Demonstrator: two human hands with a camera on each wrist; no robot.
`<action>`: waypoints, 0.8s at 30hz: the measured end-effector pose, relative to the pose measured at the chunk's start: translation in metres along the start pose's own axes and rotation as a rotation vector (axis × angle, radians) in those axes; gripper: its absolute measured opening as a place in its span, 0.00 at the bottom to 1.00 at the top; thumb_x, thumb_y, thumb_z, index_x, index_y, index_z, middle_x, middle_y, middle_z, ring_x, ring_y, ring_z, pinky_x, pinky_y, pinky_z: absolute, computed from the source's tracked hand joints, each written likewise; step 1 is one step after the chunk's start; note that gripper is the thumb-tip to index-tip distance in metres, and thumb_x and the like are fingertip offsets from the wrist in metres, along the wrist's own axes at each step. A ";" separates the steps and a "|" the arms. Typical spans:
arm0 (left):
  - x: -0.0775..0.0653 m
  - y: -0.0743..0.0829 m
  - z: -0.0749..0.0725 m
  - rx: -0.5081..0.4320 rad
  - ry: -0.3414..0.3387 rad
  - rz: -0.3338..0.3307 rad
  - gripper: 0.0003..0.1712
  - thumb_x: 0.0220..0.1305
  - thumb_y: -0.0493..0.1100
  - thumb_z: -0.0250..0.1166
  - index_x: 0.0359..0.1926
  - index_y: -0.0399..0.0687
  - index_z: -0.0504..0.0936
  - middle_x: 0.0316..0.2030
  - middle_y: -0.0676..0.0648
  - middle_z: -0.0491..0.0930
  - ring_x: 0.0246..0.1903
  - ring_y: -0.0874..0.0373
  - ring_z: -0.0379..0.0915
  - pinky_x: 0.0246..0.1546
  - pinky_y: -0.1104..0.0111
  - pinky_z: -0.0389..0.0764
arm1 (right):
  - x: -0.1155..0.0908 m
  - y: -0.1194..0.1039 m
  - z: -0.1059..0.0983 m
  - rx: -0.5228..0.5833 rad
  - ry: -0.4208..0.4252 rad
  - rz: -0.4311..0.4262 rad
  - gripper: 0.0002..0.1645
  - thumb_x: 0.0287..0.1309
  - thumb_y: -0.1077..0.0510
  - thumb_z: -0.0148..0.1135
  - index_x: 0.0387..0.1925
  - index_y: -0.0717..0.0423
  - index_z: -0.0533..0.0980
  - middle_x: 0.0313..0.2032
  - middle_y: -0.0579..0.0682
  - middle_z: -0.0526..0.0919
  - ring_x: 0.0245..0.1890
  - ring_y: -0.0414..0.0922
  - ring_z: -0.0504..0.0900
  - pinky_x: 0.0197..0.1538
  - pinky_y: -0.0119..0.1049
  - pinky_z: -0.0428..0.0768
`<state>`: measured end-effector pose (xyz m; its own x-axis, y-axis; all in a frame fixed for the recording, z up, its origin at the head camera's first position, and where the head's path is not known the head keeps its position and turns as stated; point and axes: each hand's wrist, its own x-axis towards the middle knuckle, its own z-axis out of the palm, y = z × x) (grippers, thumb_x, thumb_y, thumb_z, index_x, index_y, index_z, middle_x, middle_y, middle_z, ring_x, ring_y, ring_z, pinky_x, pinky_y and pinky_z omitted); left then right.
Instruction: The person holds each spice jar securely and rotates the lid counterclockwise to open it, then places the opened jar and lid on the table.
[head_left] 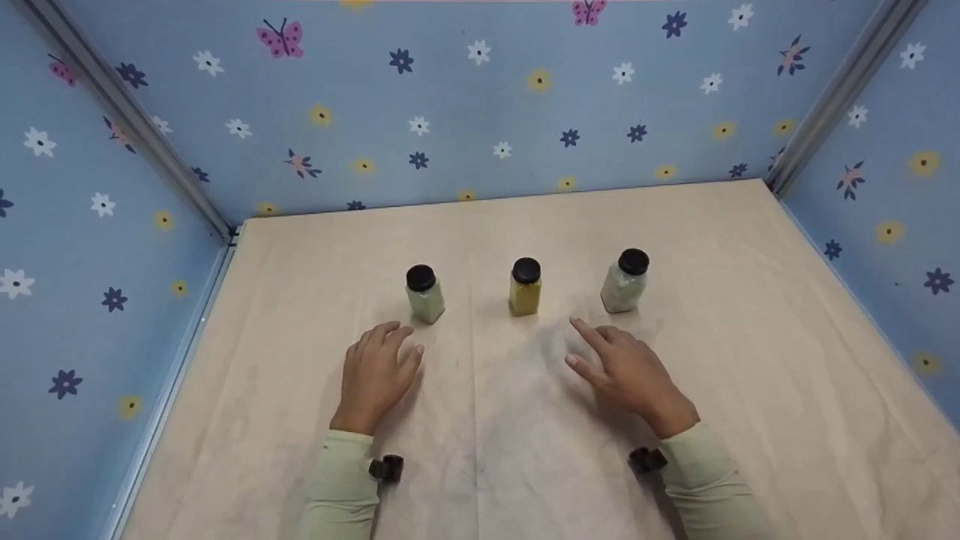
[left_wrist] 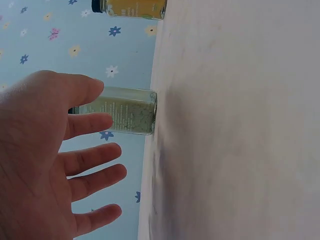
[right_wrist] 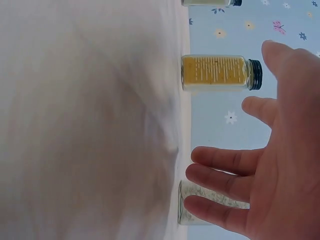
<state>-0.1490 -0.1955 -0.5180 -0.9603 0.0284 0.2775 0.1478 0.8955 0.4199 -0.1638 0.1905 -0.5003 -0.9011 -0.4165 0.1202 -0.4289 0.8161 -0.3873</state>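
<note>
Three glass jars with black lids stand upright in a row on the table. The left jar (head_left: pixel 427 301) holds pale green powder, the middle jar (head_left: pixel 525 295) yellow powder, and the right jar (head_left: pixel 622 289) whitish-green contents. My left hand (head_left: pixel 377 375) is just in front of the left jar, fingers spread and slightly bent, holding nothing. My right hand (head_left: pixel 630 371) is in front of the gap between the middle and right jars, also holding nothing. In the right wrist view its fingers overlap the right jar (right_wrist: pixel 200 200), and the yellow jar (right_wrist: pixel 215 71) stands beyond the thumb side.
A beige cloth (head_left: pixel 300 262) with creases covers the table. Blue walls (head_left: pixel 465 97) with printed flowers and butterflies enclose the back and both sides, with grey metal posts (head_left: pixel 127 112) at the corners. Small black devices (head_left: pixel 387 469) are strapped at both wrists.
</note>
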 end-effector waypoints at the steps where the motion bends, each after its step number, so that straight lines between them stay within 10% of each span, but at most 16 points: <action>1: 0.002 0.000 0.000 -0.009 -0.004 -0.009 0.22 0.69 0.53 0.62 0.55 0.44 0.84 0.58 0.40 0.78 0.58 0.42 0.74 0.55 0.44 0.73 | 0.000 -0.001 0.001 0.002 0.005 -0.004 0.39 0.71 0.32 0.49 0.76 0.42 0.63 0.58 0.61 0.77 0.56 0.58 0.77 0.55 0.59 0.75; 24: 0.032 -0.003 0.019 -0.305 -0.059 -0.284 0.20 0.71 0.54 0.60 0.56 0.49 0.83 0.55 0.48 0.79 0.56 0.51 0.75 0.57 0.52 0.74 | 0.014 -0.018 0.013 0.077 -0.020 0.002 0.38 0.72 0.34 0.49 0.70 0.55 0.70 0.57 0.58 0.79 0.57 0.57 0.78 0.56 0.56 0.76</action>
<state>-0.1848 -0.1885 -0.5271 -0.9836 -0.1675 0.0672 -0.0704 0.6990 0.7116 -0.1676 0.1651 -0.5041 -0.9003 -0.4233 0.1016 -0.4202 0.7841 -0.4566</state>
